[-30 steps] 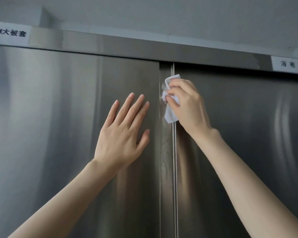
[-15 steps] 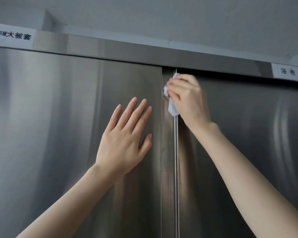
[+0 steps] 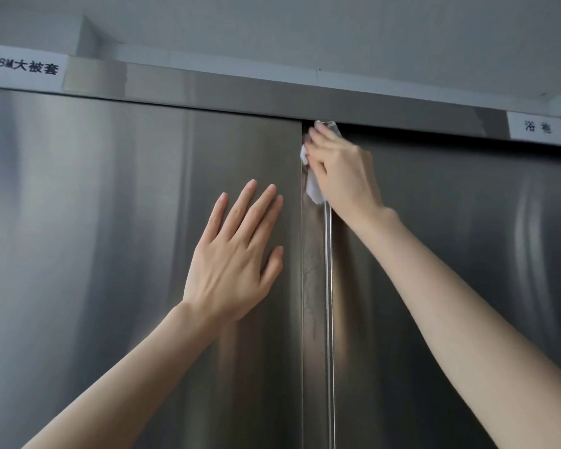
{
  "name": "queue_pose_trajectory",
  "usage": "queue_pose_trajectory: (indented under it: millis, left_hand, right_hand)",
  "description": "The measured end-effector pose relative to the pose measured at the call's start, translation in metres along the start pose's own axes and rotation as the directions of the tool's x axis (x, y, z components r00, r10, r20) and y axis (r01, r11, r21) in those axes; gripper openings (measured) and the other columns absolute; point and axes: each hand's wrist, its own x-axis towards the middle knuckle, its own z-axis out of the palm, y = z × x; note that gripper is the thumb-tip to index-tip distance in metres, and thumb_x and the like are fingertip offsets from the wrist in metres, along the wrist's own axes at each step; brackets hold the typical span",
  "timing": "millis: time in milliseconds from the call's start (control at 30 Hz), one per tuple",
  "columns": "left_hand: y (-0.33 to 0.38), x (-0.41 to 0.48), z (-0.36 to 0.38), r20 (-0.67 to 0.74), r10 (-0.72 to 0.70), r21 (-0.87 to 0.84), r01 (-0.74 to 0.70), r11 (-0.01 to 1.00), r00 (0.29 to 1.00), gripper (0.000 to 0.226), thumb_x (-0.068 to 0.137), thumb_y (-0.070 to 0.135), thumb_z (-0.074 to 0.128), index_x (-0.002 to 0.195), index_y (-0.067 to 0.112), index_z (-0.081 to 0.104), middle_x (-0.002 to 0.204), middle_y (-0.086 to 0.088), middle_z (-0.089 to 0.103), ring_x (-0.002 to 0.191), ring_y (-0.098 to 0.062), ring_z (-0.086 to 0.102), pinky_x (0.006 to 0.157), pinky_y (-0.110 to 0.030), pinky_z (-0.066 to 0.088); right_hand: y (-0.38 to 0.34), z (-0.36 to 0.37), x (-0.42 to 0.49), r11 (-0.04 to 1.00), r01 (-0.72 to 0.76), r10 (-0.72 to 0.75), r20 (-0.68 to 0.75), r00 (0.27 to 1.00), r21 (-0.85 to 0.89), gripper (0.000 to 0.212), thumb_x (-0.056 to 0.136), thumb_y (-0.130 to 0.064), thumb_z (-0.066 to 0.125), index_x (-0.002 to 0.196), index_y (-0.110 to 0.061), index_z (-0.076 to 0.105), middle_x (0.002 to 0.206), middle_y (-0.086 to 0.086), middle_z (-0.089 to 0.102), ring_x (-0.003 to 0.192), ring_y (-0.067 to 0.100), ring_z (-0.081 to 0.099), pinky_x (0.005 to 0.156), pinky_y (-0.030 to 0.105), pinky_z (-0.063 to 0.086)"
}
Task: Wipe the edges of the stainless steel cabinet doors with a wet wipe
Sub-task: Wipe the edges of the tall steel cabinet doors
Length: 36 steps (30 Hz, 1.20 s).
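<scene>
Two tall stainless steel cabinet doors fill the view: a left door (image 3: 110,254) and a right door (image 3: 467,254). Between them runs a narrow vertical strip with a bright door edge (image 3: 328,286). My right hand (image 3: 344,170) is shut on a white wet wipe (image 3: 313,187) and presses it against that edge at the very top, just under the top rail. My left hand (image 3: 237,254) lies flat on the left door with fingers spread, holding nothing.
A steel top rail (image 3: 240,92) crosses above the doors. It carries a white printed label at the left (image 3: 20,68) and another at the right (image 3: 536,128). Above is a pale ceiling (image 3: 305,27).
My right hand has slid the wipe upward along the door edge to the top rail. The left hand stays flat on the left door.
</scene>
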Motion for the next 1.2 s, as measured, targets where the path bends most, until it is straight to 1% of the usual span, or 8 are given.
queue_pose_trajectory:
  millis: [133,300,433,533,600,767,1033,1200]
  left_hand:
    - [0.001,-0.002,0.000,0.002,0.001,-0.015,0.000,1.000,1.000,0.061,0.095,0.037,0.032,0.149,0.008,0.035,0.157,-0.003,0.030,0.148,-0.023,0.020,0.120,-0.049,0.018]
    - [0.004,-0.009,-0.001,0.007,-0.001,-0.016,0.001,1.000,1.000,0.062,0.095,0.038,0.032,0.149,0.007,0.035,0.158,-0.005,0.029,0.148,-0.023,0.019,0.120,-0.048,0.017]
    - [0.007,-0.017,0.000,0.000,0.005,-0.038,-0.005,0.999,1.000,0.063,0.094,0.037,0.036,0.148,0.006,0.035,0.157,-0.005,0.029,0.148,-0.023,0.018,0.121,-0.048,0.015]
    - [0.013,-0.033,0.002,-0.003,0.010,-0.051,-0.010,0.999,1.000,0.064,0.093,0.037,0.039,0.148,0.005,0.035,0.158,-0.006,0.028,0.148,-0.024,0.018,0.121,-0.047,0.014]
    - [0.016,-0.044,0.002,0.004,0.014,-0.058,-0.014,0.998,1.000,0.064,0.093,0.037,0.039,0.148,0.005,0.035,0.158,-0.008,0.026,0.148,-0.025,0.019,0.121,-0.047,0.015]
    - [0.021,-0.069,0.003,0.020,0.056,-0.065,-0.054,0.996,0.998,0.064,0.092,0.037,0.041,0.148,0.005,0.035,0.158,-0.010,0.026,0.149,-0.025,0.018,0.120,-0.049,0.017]
    - [0.032,-0.100,0.008,0.025,0.081,-0.080,-0.079,0.994,0.996,0.067,0.089,0.036,0.045,0.148,0.005,0.035,0.158,-0.008,0.027,0.149,-0.023,0.017,0.121,-0.047,0.013]
    - [0.040,-0.117,0.007,0.056,0.076,-0.081,-0.071,0.994,0.996,0.070,0.089,0.036,0.047,0.149,0.004,0.031,0.159,-0.012,0.024,0.149,-0.025,0.016,0.122,-0.046,0.011]
  right_hand:
    - [-0.007,0.008,-0.017,0.997,0.008,-0.011,-0.044,0.999,-0.077,0.035,0.096,-0.003,0.043,0.129,0.005,0.052,0.140,0.016,0.046,0.135,0.023,0.038,0.114,0.027,0.021]
    - [-0.012,0.009,-0.075,0.980,0.174,-0.175,0.001,0.985,-0.096,0.030,0.088,0.006,0.053,0.117,0.011,0.060,0.129,0.024,0.054,0.126,0.032,0.048,0.108,0.044,0.038]
    - [-0.014,0.007,-0.055,0.997,0.074,-0.073,-0.028,0.997,0.035,0.025,0.092,0.006,0.047,0.111,0.012,0.063,0.131,0.026,0.052,0.131,0.035,0.041,0.112,0.041,0.030]
    - [-0.021,0.012,-0.071,0.994,-0.002,0.018,-0.144,0.989,0.110,0.019,0.090,0.004,0.054,0.102,0.011,0.067,0.116,0.021,0.062,0.118,0.032,0.052,0.103,0.035,0.041]
    - [-0.026,0.013,-0.103,0.990,-0.020,0.039,-0.134,0.990,0.138,0.019,0.090,0.000,0.058,0.104,0.006,0.069,0.113,0.016,0.064,0.113,0.027,0.055,0.099,0.028,0.043]
    - [-0.031,0.015,-0.159,0.991,0.111,-0.102,-0.116,0.988,0.075,0.015,0.084,0.002,0.068,0.098,0.002,0.073,0.107,0.011,0.070,0.103,0.024,0.063,0.091,0.034,0.052]
    - [-0.039,0.025,-0.155,0.991,0.054,-0.018,-0.285,0.958,0.120,0.010,0.086,0.001,0.064,0.086,0.000,0.074,0.093,0.007,0.071,0.088,0.024,0.065,0.081,0.031,0.052]
    - [-0.059,0.028,-0.254,0.988,0.124,-0.105,-0.184,0.977,0.095,0.004,0.082,0.001,0.072,0.083,0.000,0.076,0.091,0.008,0.073,0.083,0.023,0.067,0.080,0.032,0.055]
